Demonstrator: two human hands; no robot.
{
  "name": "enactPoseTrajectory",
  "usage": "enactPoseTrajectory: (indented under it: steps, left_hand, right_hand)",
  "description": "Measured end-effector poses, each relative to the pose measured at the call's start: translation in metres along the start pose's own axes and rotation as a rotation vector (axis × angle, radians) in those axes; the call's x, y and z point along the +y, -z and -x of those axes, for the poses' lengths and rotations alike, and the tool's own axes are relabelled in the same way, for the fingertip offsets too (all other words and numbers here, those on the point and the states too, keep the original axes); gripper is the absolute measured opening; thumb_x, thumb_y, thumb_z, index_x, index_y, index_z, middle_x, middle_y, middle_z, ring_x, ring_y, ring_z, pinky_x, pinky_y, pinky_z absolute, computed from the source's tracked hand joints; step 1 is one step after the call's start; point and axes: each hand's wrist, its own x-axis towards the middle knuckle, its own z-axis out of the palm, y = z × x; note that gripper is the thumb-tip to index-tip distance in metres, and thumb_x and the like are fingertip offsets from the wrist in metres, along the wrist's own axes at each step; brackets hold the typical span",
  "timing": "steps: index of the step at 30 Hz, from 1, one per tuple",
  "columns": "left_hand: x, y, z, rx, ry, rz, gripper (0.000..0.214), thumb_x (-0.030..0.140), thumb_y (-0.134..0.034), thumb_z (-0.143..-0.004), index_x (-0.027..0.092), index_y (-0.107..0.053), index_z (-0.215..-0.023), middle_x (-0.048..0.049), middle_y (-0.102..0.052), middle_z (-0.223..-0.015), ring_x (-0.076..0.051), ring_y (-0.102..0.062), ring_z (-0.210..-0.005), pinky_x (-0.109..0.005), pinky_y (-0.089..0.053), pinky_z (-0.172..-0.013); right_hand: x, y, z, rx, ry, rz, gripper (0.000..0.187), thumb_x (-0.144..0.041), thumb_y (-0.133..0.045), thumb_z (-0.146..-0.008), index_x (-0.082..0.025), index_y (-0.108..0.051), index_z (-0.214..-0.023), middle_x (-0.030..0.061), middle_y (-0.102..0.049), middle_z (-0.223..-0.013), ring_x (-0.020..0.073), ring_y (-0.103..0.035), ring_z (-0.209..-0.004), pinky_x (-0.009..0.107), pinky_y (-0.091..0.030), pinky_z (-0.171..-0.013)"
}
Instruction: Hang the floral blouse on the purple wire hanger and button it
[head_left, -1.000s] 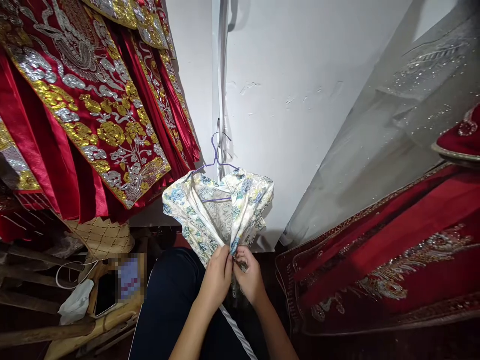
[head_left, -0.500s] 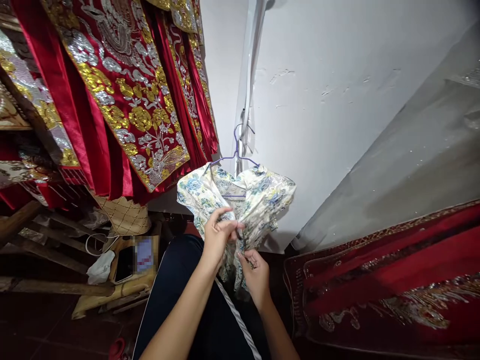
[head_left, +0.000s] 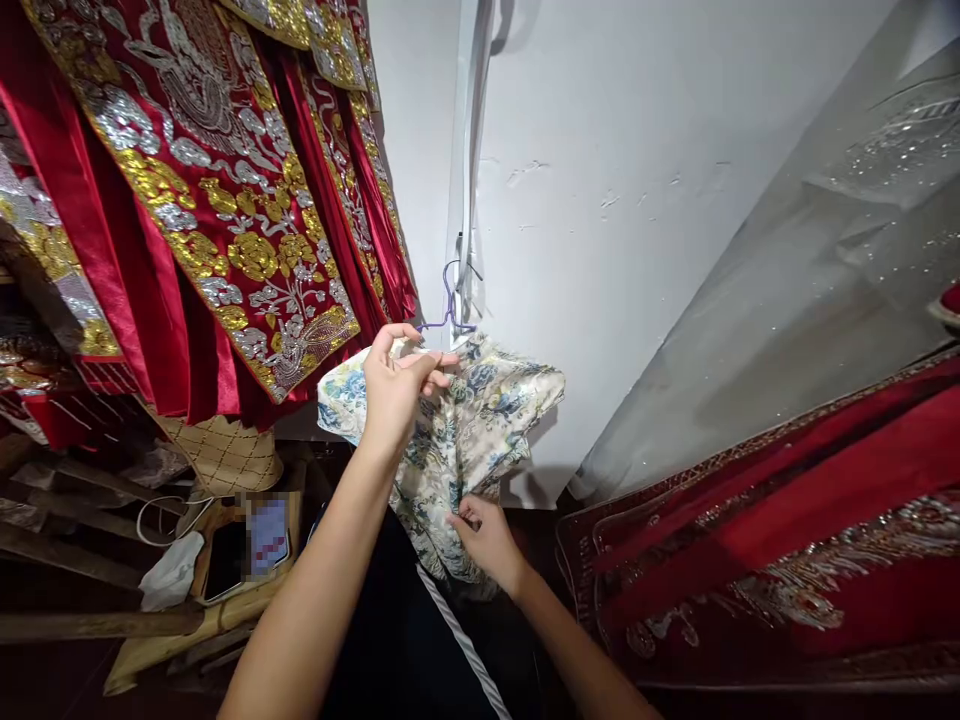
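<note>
A short-sleeved floral blouse (head_left: 495, 400), cream with blue and yellowish flowers, hangs on a purple hanger (head_left: 448, 300) against the white wall. My left hand (head_left: 397, 385) is at its neckline, thumb and fingers closed on the upper front edge and covering part of the collar. Lower down, my right hand (head_left: 481, 535) pinches the front of the blouse near its hem. Between the hands the front edges lie together. Whether any buttons are fastened I cannot tell.
Red costumes with gold and silver sequins (head_left: 255, 255) hang at the left. Below them are a woven basket (head_left: 217, 450) and a phone (head_left: 266, 535) on a wooden stool. Grey plastic sheeting (head_left: 697, 370) and red embroidered fabric (head_left: 825, 530) occupy the right.
My left hand has moved up the front to the neckline. The blouse front, open at the neck before, is now drawn together. The view has shifted slightly right.
</note>
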Motion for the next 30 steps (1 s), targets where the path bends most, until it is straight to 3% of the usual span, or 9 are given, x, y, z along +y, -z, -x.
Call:
enactPoseTrajectory:
  steps: [4, 6, 8, 11, 15, 19, 24, 27, 30]
  left_hand:
    - [0.006, 0.003, -0.001, -0.074, -0.039, -0.053, 0.037, 0.018, -0.071, -0.075, 0.023, -0.042, -0.098, 0.0006, -0.072, -0.071, -0.011, -0.064, -0.049, -0.017, -0.043, -0.046]
    - [0.004, 0.002, 0.002, -0.124, -0.037, -0.091, 0.037, 0.017, -0.069, -0.078, 0.023, -0.041, -0.100, 0.0003, -0.072, -0.073, -0.011, -0.066, -0.052, -0.018, -0.047, -0.049]
    - [0.000, 0.002, 0.007, -0.158, -0.033, -0.128, 0.036, 0.018, -0.068, -0.080, 0.023, -0.040, -0.101, 0.0004, -0.072, -0.074, -0.011, -0.066, -0.054, -0.019, -0.048, -0.051]
    - [-0.008, 0.003, 0.012, -0.174, -0.052, -0.182, 0.033, 0.019, -0.066, -0.082, 0.024, -0.039, -0.102, 0.0012, -0.071, -0.074, -0.012, -0.067, -0.055, -0.019, -0.049, -0.052]
    - [-0.024, 0.009, 0.017, -0.165, -0.057, -0.265, 0.032, 0.019, -0.062, -0.085, 0.025, -0.042, -0.109, 0.0034, -0.067, -0.072, -0.012, -0.068, -0.057, -0.019, -0.050, -0.053]
    - [-0.036, 0.014, 0.020, -0.152, -0.037, -0.324, 0.031, 0.018, -0.059, -0.087, 0.025, -0.046, -0.114, 0.0045, -0.064, -0.068, -0.012, -0.067, -0.057, -0.019, -0.049, -0.054]
    - [-0.025, 0.013, 0.020, -0.191, -0.014, -0.219, 0.033, 0.023, -0.063, -0.085, 0.024, -0.043, -0.112, 0.0021, -0.068, -0.074, -0.012, -0.065, -0.054, -0.020, -0.047, -0.051]
    - [-0.023, 0.013, 0.018, -0.202, -0.035, -0.228, 0.032, 0.024, -0.062, -0.086, 0.025, -0.043, -0.112, 0.0026, -0.068, -0.075, -0.011, -0.064, -0.053, -0.020, -0.046, -0.051]
    - [-0.037, 0.019, 0.019, -0.221, 0.028, -0.326, 0.031, 0.023, -0.059, -0.085, 0.026, -0.045, -0.112, 0.0040, -0.067, -0.073, -0.012, -0.064, -0.053, -0.021, -0.048, -0.053]
  right_hand:
    - [-0.042, 0.048, -0.036, -0.173, 0.119, 0.116, 0.028, -0.041, -0.060, -0.089, -0.021, -0.064, -0.072, 0.0021, -0.060, -0.067, 0.0173, -0.053, -0.061, 0.031, -0.044, -0.060]
    - [-0.079, 0.078, -0.058, 0.009, 0.194, 0.037, 0.026, -0.043, -0.054, -0.094, -0.022, -0.070, -0.097, 0.0057, -0.066, -0.083, 0.0193, -0.059, -0.070, 0.033, -0.048, -0.064]
    - [-0.116, 0.103, -0.081, 0.213, 0.259, 0.028, 0.035, -0.040, -0.053, -0.096, -0.025, -0.061, -0.127, 0.0065, -0.066, -0.095, 0.0201, -0.060, -0.078, 0.034, -0.049, -0.068]
    - [-0.156, 0.126, -0.106, 0.206, 0.480, 0.233, 0.029, -0.028, -0.052, -0.097, -0.027, -0.064, -0.123, 0.0066, -0.062, -0.103, 0.0217, -0.059, -0.089, 0.036, -0.047, -0.079]
    - [-0.169, 0.133, -0.120, 0.124, 0.638, 0.416, 0.015, -0.019, -0.052, -0.095, -0.021, -0.066, -0.091, 0.0058, -0.059, -0.093, 0.0222, -0.056, -0.091, 0.034, -0.043, -0.078]
    - [-0.171, 0.138, -0.123, 0.019, 0.701, 0.533, 0.016, -0.017, -0.051, -0.095, -0.020, -0.059, -0.082, 0.0053, -0.057, -0.088, 0.0215, -0.051, -0.088, 0.032, -0.038, -0.073]
    - [-0.185, 0.141, -0.123, -0.139, 0.652, 0.592, 0.020, -0.023, -0.048, -0.097, -0.020, -0.052, -0.077, 0.0024, -0.053, -0.081, 0.0171, -0.048, -0.075, 0.029, -0.033, -0.066]
    - [-0.193, 0.140, -0.125, -0.105, 0.695, 0.555, 0.023, -0.024, -0.046, -0.098, -0.020, -0.053, -0.077, 0.0019, -0.053, -0.080, 0.0163, -0.049, -0.073, 0.030, -0.034, -0.066]
    - [-0.198, 0.145, -0.126, 0.056, 0.750, 0.410, 0.023, -0.025, -0.046, -0.099, -0.020, -0.057, -0.080, 0.0030, -0.055, -0.082, 0.0182, -0.052, -0.080, 0.032, -0.039, -0.072]
